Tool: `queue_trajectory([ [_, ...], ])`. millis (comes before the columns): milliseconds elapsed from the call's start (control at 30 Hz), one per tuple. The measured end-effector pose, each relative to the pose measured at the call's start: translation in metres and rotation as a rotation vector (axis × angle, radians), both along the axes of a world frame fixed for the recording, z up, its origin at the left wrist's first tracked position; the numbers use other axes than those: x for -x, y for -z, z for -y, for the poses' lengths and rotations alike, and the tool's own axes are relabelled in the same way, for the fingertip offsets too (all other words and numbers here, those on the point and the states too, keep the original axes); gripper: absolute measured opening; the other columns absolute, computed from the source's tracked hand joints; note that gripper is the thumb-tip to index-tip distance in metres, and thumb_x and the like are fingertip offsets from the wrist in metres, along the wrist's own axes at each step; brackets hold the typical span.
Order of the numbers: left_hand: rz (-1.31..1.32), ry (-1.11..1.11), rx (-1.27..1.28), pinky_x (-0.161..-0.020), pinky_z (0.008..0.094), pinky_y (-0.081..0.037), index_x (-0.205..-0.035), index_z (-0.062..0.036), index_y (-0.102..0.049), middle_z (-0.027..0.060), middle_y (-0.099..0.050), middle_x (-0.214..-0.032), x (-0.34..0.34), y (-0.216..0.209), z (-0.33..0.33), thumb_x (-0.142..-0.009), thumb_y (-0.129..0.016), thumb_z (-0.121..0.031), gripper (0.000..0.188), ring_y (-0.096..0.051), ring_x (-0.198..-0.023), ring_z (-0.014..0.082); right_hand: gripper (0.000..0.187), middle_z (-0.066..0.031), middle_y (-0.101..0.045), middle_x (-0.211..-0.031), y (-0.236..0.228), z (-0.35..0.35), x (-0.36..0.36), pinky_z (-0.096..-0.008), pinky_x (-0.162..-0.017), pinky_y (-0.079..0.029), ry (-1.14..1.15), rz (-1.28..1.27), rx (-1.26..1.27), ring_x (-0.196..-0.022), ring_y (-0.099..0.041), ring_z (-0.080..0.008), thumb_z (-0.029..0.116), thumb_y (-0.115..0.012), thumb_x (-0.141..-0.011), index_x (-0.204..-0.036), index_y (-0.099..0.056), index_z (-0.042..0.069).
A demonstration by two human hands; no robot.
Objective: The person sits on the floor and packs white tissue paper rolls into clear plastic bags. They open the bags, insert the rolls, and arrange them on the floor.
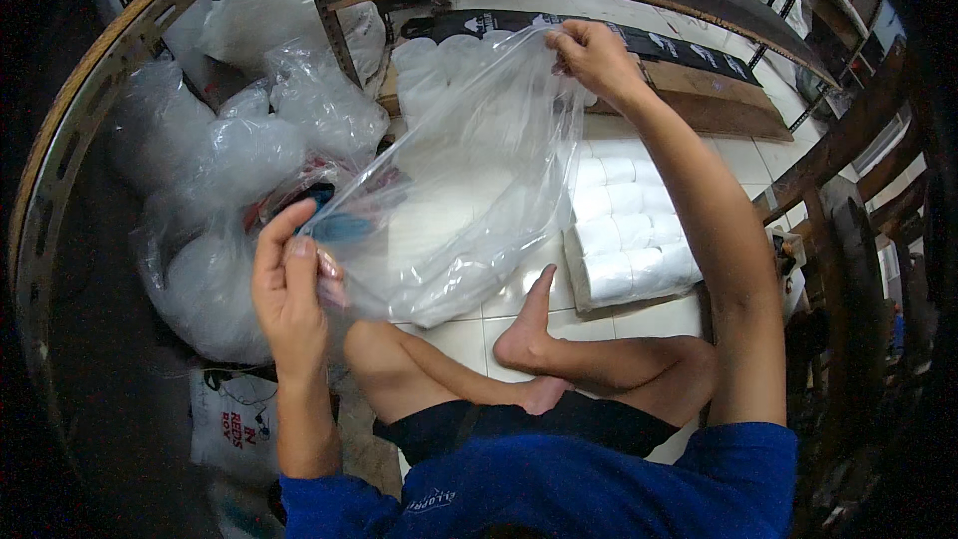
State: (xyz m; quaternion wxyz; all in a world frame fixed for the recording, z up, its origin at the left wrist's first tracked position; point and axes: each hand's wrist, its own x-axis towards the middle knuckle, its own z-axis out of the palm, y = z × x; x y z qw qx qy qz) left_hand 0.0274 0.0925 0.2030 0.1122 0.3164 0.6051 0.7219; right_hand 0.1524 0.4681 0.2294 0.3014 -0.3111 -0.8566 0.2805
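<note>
1. White-tiled floor (464,342) shows beyond crossed legs (619,369).
2. Bulging plastic bags (244,150), white inside, at left.
3. Clear bag (449,279), stretched above the floor.
4. Wrapped pack (636,230), white bundles inside, right.
5. Left hand (289,274), right hand (596,57): each closed on the clear bag's edge.

The stretched bag (439,294) is clear with white glints, the wrapped bundle (639,225) white, the floor tiles (464,341) pale, the shirt (539,484) blue, the shorts (529,424) black; along the brown board's (718,110) far edge, a black strip (679,49) bears repeated white prints
</note>
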Motion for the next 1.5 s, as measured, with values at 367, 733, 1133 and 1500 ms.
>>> queue_trajectory([
  [367, -0.006, 0.098, 0.356, -0.046, 0.0231, -0.04, -0.123, 0.0063, -0.048, 0.0032, -0.054, -0.058, 0.006, -0.005, 0.028, -0.088, -0.057, -0.014, 0.042, -0.048, -0.046, 0.0095, 0.042, -0.005, -0.061, -0.084, 0.158, -0.142, -0.03, -0.0278, -0.064, -0.05, 0.074, -0.182, 0.647, -0.075, -0.061, -0.0146, 0.038, -0.066, -0.085, -0.107, -0.061, 0.002],
  [733, 0.069, 0.073, 0.794, -0.078, 0.0337, -0.047, -0.114, 0.0043, -0.061, 0.0161, -0.064, -0.104, 0.033, -0.018, 0.047, -0.078, -0.072, -0.037, 0.056, -0.061, -0.085, 0.0214, 0.105, -0.0173, -0.025, -0.151, 0.25, -0.231, 0.099, -0.0501, -0.107, -0.033, -0.021, 0.597, -0.201, -0.135, -0.03, -0.0383, 0.033, -0.081, -0.063, -0.148, -0.021, 0.016],
  [1133, -0.27, 0.192, 0.95, -0.075, 0.033, -0.045, -0.091, 0.0013, -0.067, 0.0106, -0.063, -0.09, 0.052, -0.026, 0.016, -0.076, -0.07, -0.047, 0.05, -0.058, -0.08, 0.0175, 0.115, -0.0149, -0.037, -0.14, 0.247, -0.255, 0.141, -0.0458, -0.102, -0.041, -0.302, 0.985, -0.373, -0.127, -0.039, -0.0377, 0.028, -0.087, -0.052, -0.146, -0.023, 0.014],
  [1500, -0.063, 0.248, 0.893, -0.077, 0.0309, -0.043, -0.102, 0.0013, -0.063, 0.0081, -0.059, -0.095, 0.053, -0.04, -0.001, -0.085, -0.067, -0.03, 0.036, -0.056, -0.084, 0.0183, 0.085, -0.0073, -0.041, -0.145, 0.255, -0.241, 0.089, -0.0423, -0.108, -0.036, -0.208, 0.927, -0.241, -0.13, -0.041, -0.0309, 0.039, -0.074, -0.074, -0.145, -0.031, 0.017],
])
